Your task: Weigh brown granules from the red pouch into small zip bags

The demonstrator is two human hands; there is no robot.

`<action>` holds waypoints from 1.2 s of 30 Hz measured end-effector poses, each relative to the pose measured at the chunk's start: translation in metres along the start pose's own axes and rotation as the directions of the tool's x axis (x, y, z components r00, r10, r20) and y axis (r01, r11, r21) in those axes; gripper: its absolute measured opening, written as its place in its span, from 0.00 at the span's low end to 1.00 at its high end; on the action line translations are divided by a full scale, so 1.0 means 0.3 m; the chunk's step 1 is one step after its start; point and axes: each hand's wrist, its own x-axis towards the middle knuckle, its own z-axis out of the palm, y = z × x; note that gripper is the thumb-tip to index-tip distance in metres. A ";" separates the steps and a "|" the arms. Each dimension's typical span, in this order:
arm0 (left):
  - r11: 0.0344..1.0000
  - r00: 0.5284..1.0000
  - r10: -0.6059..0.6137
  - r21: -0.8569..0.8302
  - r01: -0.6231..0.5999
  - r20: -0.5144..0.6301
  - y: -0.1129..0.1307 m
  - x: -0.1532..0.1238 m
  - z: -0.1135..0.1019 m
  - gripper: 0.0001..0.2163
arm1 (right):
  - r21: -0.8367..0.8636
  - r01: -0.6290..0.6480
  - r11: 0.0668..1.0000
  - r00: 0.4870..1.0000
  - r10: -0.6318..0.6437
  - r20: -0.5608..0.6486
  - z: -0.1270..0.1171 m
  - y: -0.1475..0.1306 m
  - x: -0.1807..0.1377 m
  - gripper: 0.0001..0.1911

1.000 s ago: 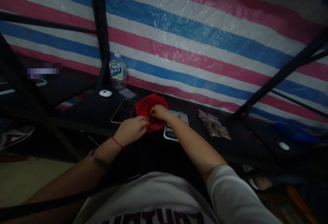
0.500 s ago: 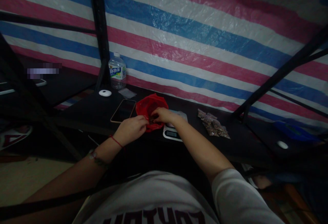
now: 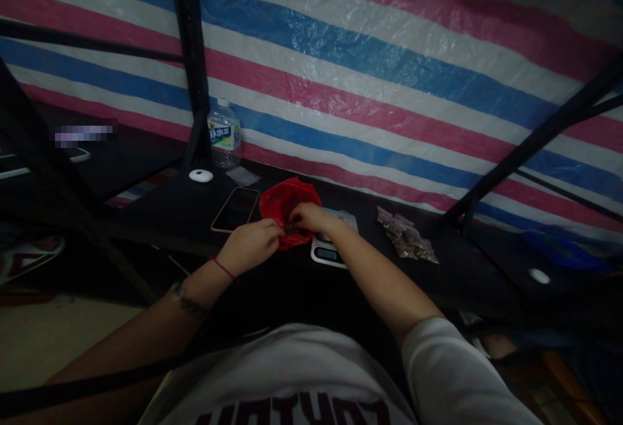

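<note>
Near table edge [image 3: 165, 222], open red bag [image 3: 288, 199]

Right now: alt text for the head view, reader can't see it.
A person's right hand is inside an open red bag of small brown pieces while the left hand holds its edge. On the black table, a white scale and filled packets lie to the right, a phone left.
</note>
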 end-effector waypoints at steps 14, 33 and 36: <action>1.000 1.000 -0.007 0.008 0.007 0.006 0.002 -0.002 -0.003 0.11 | -0.110 -0.068 0.992 0.998 0.067 -0.016 0.002 0.008 0.019 0.16; 1.000 1.000 0.011 -0.024 -0.011 0.017 0.014 0.000 0.000 0.12 | 0.059 -0.255 0.965 0.931 0.261 -0.255 -0.221 0.143 -0.278 0.15; 0.999 0.999 0.028 -0.019 -0.027 0.018 0.020 0.001 0.000 0.13 | 0.017 -0.268 0.963 0.940 0.265 -0.216 -0.216 0.184 -0.324 0.15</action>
